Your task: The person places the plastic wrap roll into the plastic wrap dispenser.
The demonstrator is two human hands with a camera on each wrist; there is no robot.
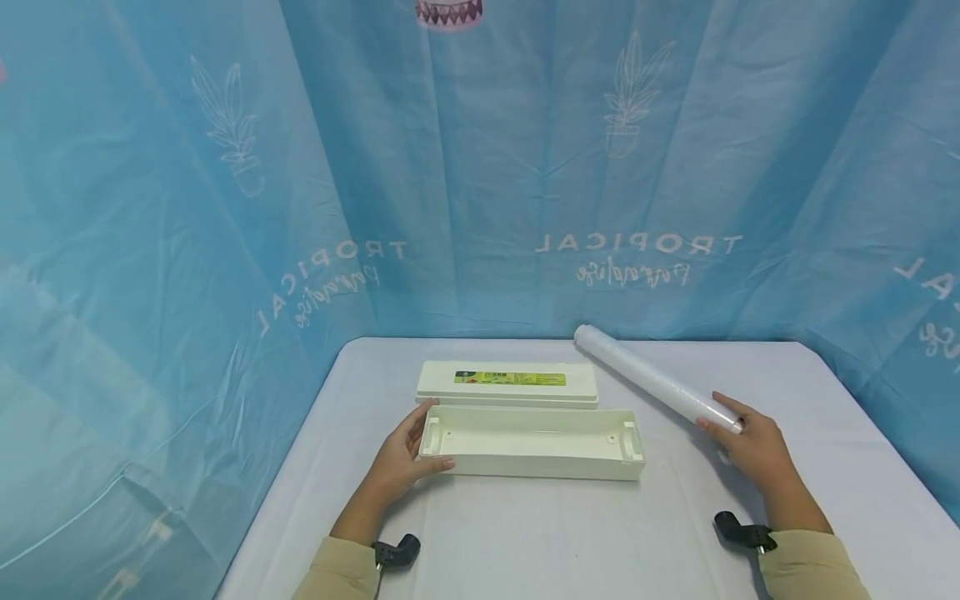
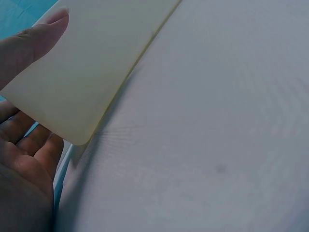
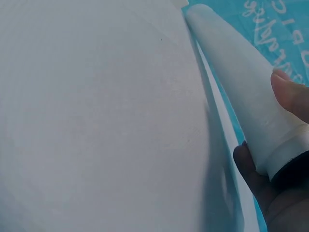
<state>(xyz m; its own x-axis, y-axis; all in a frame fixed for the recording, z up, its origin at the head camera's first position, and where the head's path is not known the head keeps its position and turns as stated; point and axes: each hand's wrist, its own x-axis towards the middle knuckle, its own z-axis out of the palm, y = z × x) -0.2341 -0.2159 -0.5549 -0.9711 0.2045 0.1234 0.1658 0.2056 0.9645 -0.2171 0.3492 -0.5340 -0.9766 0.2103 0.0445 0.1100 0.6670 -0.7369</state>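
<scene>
A long cream plastic box (image 1: 540, 467), with no lid on it, stands on the table in the head view. My left hand (image 1: 397, 463) grips its left end, the thumb (image 2: 48, 36) lying over the front wall and the fingers round the end and back. To the right, my right hand (image 1: 756, 446) holds the near end of a roll of plastic wrap (image 1: 648, 371), thumb and fingers on opposite sides. The roll slants away to the back left; in the right wrist view its hollow end (image 3: 294, 174) faces the palm. Just behind the box lies its matching lid (image 1: 435, 382) with a green-yellow label.
A white cloth covers the table (image 1: 555, 542). Blue printed curtains (image 1: 510, 183) hang close behind it and along both sides. Dark wrist cameras (image 1: 397, 552) sit at both cuffs, just above the cloth.
</scene>
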